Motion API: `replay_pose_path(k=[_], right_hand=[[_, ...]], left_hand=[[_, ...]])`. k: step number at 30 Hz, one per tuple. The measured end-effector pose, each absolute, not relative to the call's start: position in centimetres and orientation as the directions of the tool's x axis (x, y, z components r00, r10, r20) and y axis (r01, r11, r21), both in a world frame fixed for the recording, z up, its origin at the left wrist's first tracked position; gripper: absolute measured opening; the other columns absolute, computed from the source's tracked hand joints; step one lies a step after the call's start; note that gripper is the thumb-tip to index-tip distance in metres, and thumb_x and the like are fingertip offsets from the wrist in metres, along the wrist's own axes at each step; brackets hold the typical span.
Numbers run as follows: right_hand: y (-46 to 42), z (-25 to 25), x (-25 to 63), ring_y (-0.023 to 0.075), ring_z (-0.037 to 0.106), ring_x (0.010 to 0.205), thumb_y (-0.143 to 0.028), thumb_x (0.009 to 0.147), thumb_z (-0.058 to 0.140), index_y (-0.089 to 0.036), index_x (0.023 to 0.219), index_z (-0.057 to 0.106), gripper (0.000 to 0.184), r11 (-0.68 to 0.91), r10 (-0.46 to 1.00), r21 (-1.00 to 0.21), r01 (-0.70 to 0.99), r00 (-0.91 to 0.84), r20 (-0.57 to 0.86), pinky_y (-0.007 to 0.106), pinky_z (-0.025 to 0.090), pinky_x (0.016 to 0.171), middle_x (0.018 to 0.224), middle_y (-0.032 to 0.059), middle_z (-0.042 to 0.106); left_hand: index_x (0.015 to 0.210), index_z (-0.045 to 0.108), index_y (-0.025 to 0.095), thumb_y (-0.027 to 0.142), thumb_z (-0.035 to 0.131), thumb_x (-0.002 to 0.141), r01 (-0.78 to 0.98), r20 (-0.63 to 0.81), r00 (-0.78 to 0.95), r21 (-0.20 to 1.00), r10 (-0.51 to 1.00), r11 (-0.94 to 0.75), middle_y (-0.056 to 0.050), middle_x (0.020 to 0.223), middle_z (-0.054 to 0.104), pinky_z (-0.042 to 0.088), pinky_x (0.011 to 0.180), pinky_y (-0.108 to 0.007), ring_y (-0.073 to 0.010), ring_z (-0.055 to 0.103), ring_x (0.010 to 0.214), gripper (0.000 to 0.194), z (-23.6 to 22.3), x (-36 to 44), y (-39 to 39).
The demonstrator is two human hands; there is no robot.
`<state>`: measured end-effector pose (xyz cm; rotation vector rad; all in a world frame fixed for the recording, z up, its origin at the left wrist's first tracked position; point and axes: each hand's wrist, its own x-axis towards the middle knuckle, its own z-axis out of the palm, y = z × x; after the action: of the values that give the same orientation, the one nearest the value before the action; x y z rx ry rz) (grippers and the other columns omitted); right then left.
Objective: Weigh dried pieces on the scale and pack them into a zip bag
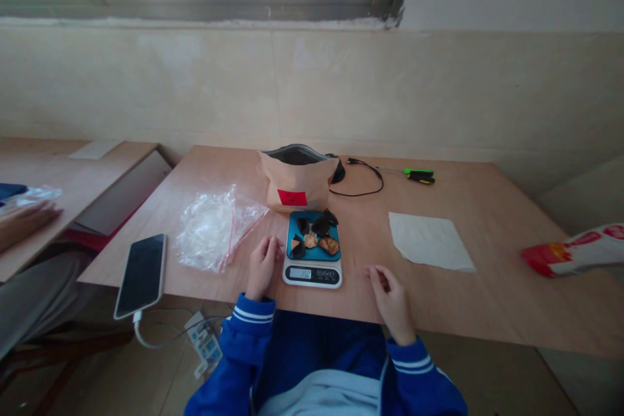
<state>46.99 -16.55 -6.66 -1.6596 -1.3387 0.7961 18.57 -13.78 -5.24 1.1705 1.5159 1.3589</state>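
One black smartphone (141, 276) is laid on the light wooden table (234, 169), with one clear zip-top plastic bag (217, 231) beside it. The left hand (262, 266) is held loosely curled and empty, just beside one white digital scale (312, 275). About seven dark and tan chunks (320, 226) are piled on its blue tray (312, 255), behind which one upright kraft-paper pouch (296, 181) is stood. The right hand (390, 299) is also loosely curled and empty, and one white paper sheet (429, 242) is laid further right.

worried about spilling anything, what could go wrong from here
The left hand rests right beside the digital scale, so a bump could change the reading or knock the dark and tan pieces off its blue tray, where they sit close to the edge. The phone also lies at the table edge with its charging cable hanging down, so a tug might pull it off.
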Motion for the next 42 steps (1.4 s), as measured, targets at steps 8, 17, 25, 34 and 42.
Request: replay_pose_path(k=[8,17,25,34,42], right_hand=[[-16.7,-6.8,47.0,0.0241,0.065,0.075,-0.060,0.086,0.048,-0.017,0.088,0.068,0.047,-0.045,0.981,-0.893,0.448,0.190,0.046,0.034,0.051,0.063,0.090,0.0131,0.074],[-16.7,-6.8,47.0,0.0244,0.065,0.075,-0.064,0.085,0.047,-0.016,0.086,0.068,0.052,-0.047,0.979,-0.887,0.460,0.196,0.050,0.034,0.050,0.064,0.086,0.0133,0.073],[-16.7,-6.6,47.0,0.0240,0.065,0.074,-0.061,0.087,0.046,-0.017,0.087,0.068,0.049,-0.011,0.981,-0.862,0.507,0.173,0.089,0.034,0.051,0.063,0.086,0.0127,0.073],[-16.8,-6.4,46.8,0.0231,0.064,0.071,-0.060,0.088,0.045,-0.017,0.087,0.069,0.049,0.004,0.979,-0.842,0.540,0.167,0.112,0.033,0.050,0.063,0.085,0.0116,0.073],[-16.7,-6.0,46.3,0.0220,0.063,0.067,-0.064,0.085,0.047,-0.017,0.084,0.068,0.052,0.021,0.976,-0.873,0.488,0.180,0.124,0.033,0.050,0.061,0.082,0.0113,0.073]], left_hand=[[0.076,0.059,0.017,0.056,0.048,0.088,0.156,0.024,-0.292,0.988,0.956,0.023,-0.001,0.061,0.057,0.042,0.057,-0.025,-0.0138,0.053,0.058,0.042,-5.1,18.6,-13.7],[0.096,0.059,0.018,0.034,0.042,0.093,0.484,0.313,-0.604,0.874,0.733,0.025,-0.007,0.094,0.059,0.046,0.076,-0.032,-0.0190,0.056,0.085,0.024,-3.9,18.1,-15.1],[0.122,0.051,0.015,0.028,0.057,0.081,0.701,0.500,-0.700,0.616,0.509,0.359,-0.015,0.126,0.050,0.031,0.105,-0.055,-0.0328,0.043,0.125,0.043,-1.7,13.4,-14.9],[0.114,0.053,0.010,0.051,0.062,0.077,0.698,0.378,-0.700,0.541,0.607,0.468,-0.018,0.112,0.054,0.045,0.091,-0.049,-0.0348,0.055,0.109,0.056,-0.8,11.0,-10.9],[0.086,0.053,0.020,0.025,0.056,0.081,0.565,0.143,-0.756,0.635,0.639,0.526,-0.006,0.084,0.060,0.047,0.078,-0.041,-0.0262,0.061,0.085,0.008,0.8,10.6,-10.0]])
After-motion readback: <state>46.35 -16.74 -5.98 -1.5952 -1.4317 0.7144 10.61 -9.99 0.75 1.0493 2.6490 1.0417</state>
